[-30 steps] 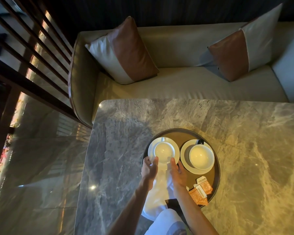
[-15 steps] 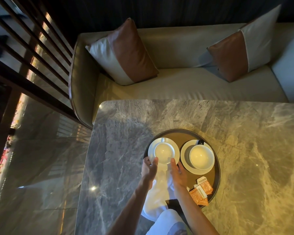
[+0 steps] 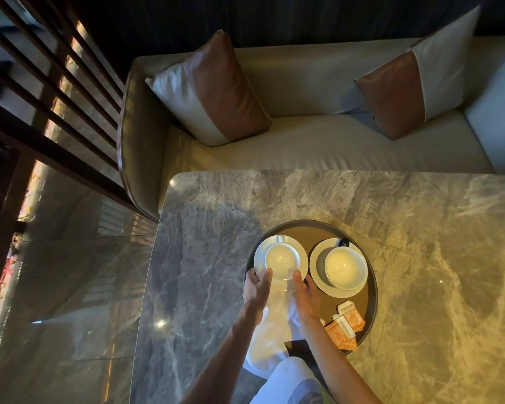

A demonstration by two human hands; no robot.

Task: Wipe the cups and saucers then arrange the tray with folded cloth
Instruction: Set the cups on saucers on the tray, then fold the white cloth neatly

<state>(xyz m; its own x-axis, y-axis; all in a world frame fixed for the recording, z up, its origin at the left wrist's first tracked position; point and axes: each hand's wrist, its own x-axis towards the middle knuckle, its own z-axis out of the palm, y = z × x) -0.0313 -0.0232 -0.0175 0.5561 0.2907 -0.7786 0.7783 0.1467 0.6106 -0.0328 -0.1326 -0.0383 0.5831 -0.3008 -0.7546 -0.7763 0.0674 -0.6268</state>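
Observation:
A round dark tray [image 3: 372,290] stands on the marble table. It carries two white cups, each on a white saucer: the left cup [image 3: 282,259] on the left saucer [image 3: 258,255], and the right cup [image 3: 345,268] on the right saucer [image 3: 315,266]. My left hand [image 3: 255,288] grips the left saucer's near-left rim, thumb on top. At the near-right rim my right hand [image 3: 303,294] has its thumb on the saucer and its fingers curled beside it. A white cloth [image 3: 274,328] lies under both hands and hangs over the tray's near edge.
Orange and white sachets [image 3: 344,328] lie on the tray's near right. The marble table [image 3: 435,258] reaches far to the right, and its left edge drops to a glossy floor. Behind it stands a beige sofa [image 3: 318,147] with two brown-and-white cushions. A dark slatted screen [image 3: 41,91] is at the left.

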